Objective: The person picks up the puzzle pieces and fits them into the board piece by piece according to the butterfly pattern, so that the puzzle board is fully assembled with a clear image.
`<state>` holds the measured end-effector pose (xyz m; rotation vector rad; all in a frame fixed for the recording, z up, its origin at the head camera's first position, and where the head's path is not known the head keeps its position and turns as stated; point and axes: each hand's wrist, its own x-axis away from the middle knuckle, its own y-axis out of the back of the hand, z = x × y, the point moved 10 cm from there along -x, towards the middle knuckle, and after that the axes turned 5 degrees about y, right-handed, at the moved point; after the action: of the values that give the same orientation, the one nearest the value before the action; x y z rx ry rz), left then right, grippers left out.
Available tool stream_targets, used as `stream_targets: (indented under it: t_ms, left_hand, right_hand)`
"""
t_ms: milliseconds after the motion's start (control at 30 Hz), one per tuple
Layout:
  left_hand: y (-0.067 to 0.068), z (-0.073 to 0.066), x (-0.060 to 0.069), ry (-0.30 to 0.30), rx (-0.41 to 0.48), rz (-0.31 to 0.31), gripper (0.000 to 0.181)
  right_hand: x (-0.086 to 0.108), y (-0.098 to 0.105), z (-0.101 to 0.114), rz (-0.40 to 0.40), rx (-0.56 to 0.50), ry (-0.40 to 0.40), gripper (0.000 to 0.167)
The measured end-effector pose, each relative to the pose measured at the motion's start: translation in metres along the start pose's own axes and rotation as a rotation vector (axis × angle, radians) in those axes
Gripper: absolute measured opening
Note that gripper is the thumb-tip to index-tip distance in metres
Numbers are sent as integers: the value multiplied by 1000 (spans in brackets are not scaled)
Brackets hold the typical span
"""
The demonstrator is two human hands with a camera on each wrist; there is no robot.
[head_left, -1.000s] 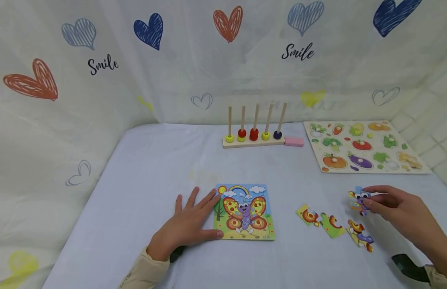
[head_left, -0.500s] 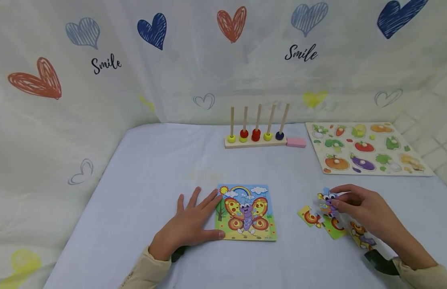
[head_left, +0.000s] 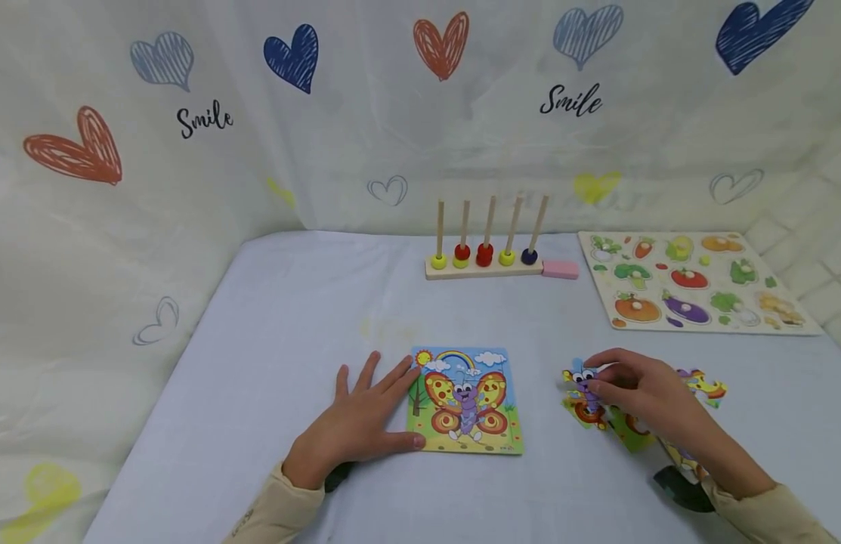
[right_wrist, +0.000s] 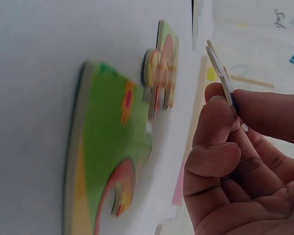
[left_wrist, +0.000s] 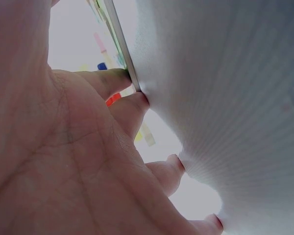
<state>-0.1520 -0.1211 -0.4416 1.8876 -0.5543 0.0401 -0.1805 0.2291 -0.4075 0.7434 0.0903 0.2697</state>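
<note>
In the head view my left hand lies with fingers spread on the white cloth, its index finger and thumb touching the left edge of a square butterfly puzzle board. The left wrist view shows fingertips on the cloth beside the board's edge. My right hand pinches a jigsaw piece with a purple butterfly face between thumb and fingers. It is held above the other pieces. Under it lie an orange-swirl piece and a green piece. Another piece is partly hidden by the right arm.
One more jigsaw piece lies right of the right hand. Farther back stand a wooden peg counter with coloured beads and a pink block at its end. A vegetable puzzle board lies at the back right, near the printed curtain.
My right hand has moved left with the pinched jigsaw piece, from beyond the loose pieces to above them. A piece on the right has come into view. The left hand keeps its place at the board.
</note>
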Motion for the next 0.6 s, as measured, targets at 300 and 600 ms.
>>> stream_targets:
  t_ms: [300,600]
  left_hand:
    - [-1,-1,1,-3,6,5,99]
    - [-2,1,0,1,-3,4,99]
  right_hand:
    - [-7,-19,15,38,-34,26,24]
    - [-17,-31,35,58,-39,71,21]
